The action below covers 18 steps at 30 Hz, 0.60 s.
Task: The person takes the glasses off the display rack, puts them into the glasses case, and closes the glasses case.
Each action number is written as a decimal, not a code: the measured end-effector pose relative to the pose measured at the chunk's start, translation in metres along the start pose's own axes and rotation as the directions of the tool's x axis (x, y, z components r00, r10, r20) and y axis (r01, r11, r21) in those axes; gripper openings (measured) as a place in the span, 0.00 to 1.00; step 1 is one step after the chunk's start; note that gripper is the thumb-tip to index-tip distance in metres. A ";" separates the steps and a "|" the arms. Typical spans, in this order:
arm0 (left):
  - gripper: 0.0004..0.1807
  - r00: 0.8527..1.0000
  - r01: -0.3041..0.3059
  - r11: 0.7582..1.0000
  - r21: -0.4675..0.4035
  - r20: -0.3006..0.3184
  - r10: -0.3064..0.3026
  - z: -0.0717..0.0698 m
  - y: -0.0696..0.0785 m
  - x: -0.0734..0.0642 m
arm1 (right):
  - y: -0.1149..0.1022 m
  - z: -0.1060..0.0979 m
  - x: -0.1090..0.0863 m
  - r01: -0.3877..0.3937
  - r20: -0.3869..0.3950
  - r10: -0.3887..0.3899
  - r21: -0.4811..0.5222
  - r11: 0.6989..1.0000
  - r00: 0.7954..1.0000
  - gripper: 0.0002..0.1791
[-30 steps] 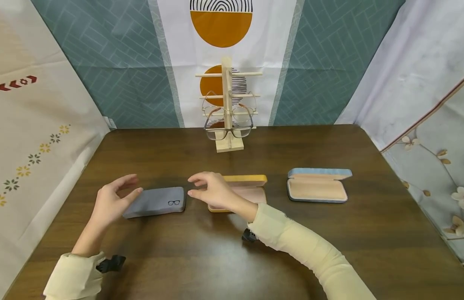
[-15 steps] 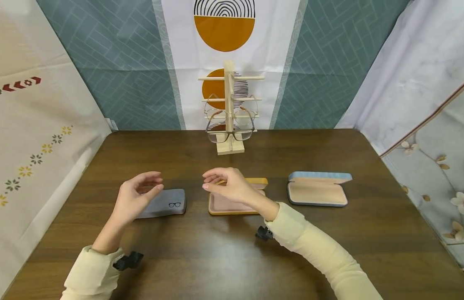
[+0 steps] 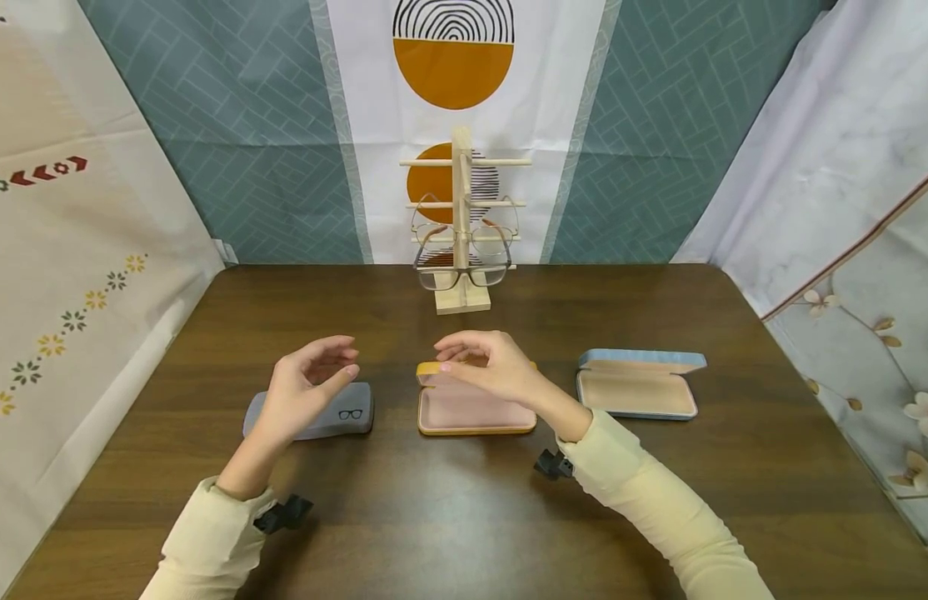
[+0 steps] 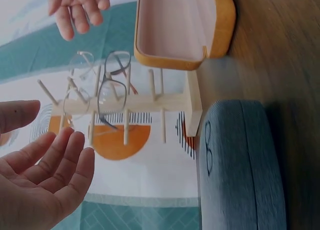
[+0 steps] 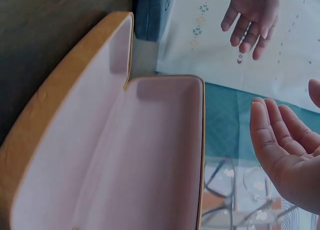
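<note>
My left hand (image 3: pixel 306 387) hovers over the closed grey glasses case (image 3: pixel 332 423), which has a small glasses print on its lid. Its thumb and fingers are loosely bent, with nothing between them. My right hand (image 3: pixel 501 367) is above the open yellow glasses case (image 3: pixel 477 413), also holding nothing, and hides part of its lid. In the right wrist view, this case's pink lining (image 5: pixel 155 155) is bare. Both palms show relaxed, spread fingers in the wrist views, the left hand (image 4: pixel 47 180) and the right hand (image 5: pixel 290 150) alike.
An open blue glasses case (image 3: pixel 636 393) with beige lining lies to the right. Behind, a wooden display stand (image 3: pixel 461 183) bears dark-framed glasses (image 3: pixel 462 270) and thin gold-framed glasses (image 3: pixel 518 221). Fabric hangings (image 3: pixel 284 167) border the brown table (image 3: pixel 464 517).
Both hands have moved to the right above the cases, uncovering the left end of the grey case. The cases and the glasses stay where they were on the table and stand.
</note>
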<state>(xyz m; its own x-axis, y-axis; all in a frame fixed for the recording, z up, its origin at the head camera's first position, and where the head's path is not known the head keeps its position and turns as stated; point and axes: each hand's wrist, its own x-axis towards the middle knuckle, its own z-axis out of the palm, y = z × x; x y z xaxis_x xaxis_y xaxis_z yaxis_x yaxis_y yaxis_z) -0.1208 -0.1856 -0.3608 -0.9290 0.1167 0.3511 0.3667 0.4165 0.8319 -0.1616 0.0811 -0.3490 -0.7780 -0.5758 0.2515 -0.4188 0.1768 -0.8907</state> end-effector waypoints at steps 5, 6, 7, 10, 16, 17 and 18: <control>0.18 1.000 -0.017 0.999 -0.030 0.010 0.017 0.005 0.006 0.005 | 0.002 -0.009 -0.001 -0.012 -0.020 0.012 -0.008 1.000 1.000 0.14; 0.18 1.000 -0.021 0.999 -0.035 0.011 0.021 0.006 0.007 0.005 | 0.002 -0.011 -0.002 -0.018 -0.027 0.017 -0.009 1.000 0.999 0.14; 0.18 1.000 -0.023 0.999 -0.044 0.012 0.024 0.007 0.008 0.006 | 0.003 -0.012 -0.002 -0.025 -0.035 0.024 -0.008 1.000 0.999 0.14; 0.18 1.000 -0.023 0.997 -0.079 0.013 0.024 0.011 0.009 0.008 | 0.005 -0.016 -0.002 -0.039 -0.054 0.039 -0.001 0.999 0.998 0.14; 0.17 1.000 -0.026 0.994 -0.109 0.010 0.027 0.016 0.010 0.009 | 0.010 -0.023 -0.005 -0.075 -0.084 0.079 0.043 0.996 0.993 0.14; 0.17 0.999 -0.030 0.994 -0.106 0.009 0.031 0.017 0.011 0.009 | 0.011 -0.024 -0.005 -0.083 -0.091 0.087 0.053 0.995 0.992 0.14; 0.17 0.999 -0.037 0.995 -0.096 0.007 0.037 0.017 0.014 0.009 | 0.012 -0.025 -0.005 -0.088 -0.098 0.094 0.061 0.994 0.991 0.14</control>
<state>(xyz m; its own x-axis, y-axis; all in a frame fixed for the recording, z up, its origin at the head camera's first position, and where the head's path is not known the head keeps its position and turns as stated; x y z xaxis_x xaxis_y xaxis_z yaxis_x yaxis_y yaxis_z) -0.1252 -0.1633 -0.3529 -0.9150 0.1383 0.3790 0.4034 0.3238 0.8558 -0.1745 0.1064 -0.3517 -0.8561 -0.4755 0.2027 -0.3193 0.1781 -0.9308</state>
